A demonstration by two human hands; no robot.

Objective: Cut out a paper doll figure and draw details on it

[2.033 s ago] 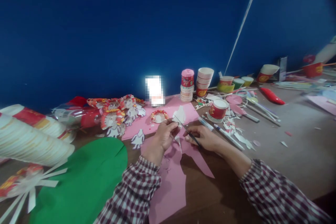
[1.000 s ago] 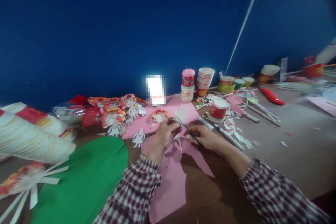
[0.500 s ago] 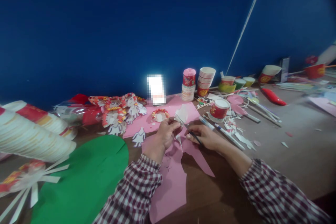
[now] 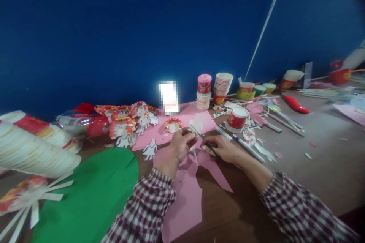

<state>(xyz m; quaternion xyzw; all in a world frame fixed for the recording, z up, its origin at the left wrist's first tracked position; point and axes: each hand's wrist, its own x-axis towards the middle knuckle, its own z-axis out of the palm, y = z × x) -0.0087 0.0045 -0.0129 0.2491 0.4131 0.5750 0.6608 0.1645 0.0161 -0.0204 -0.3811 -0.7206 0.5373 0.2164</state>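
Left hand [image 4: 180,146]: just below centre of the frame, narrowed to a pinch, with thumb and fingertips pressed on white paper [image 4: 196,122].
Right hand [image 4: 221,147]: beside the left one, a little right of centre, curled around black scissors [image 4: 211,150].
Scissors: slanting up and leftward out of the right hand, crossing in front of the white paper; too small to tell whether spread or together at the blades.
White paper: centre of the frame, partly behind the left fingertips and seen against a pink sheet [image 4: 186,111]; cannot tell whether resting on it or lifted clear.
Checked sleeves [image 4: 154,201]: pushed back above both wrists.
Cut pink paper [image 4: 184,201]: bottom centre, below both hands, marked with a few dark lines, lying on a brown table [image 4: 230,216].
Red-and-yellow ring [image 4: 165,123]: on the pink sheet, just left of the white paper.
White cut-out [image 4: 149,150]: left of the left hand, edged in dark line.
Paper figures [image 4: 124,131]: bunched together left of centre.
Green sheet [image 4: 94,193]: lower left, rounded at the top.
Stacked cups [image 4: 34,148]: left edge, lying tilted.
Red cup [image 4: 236,119]: right of centre, upright, near white scraps [image 4: 264,151] and pens [image 4: 249,148].
Blue wall [image 4: 114,38]: filling the upper frame.
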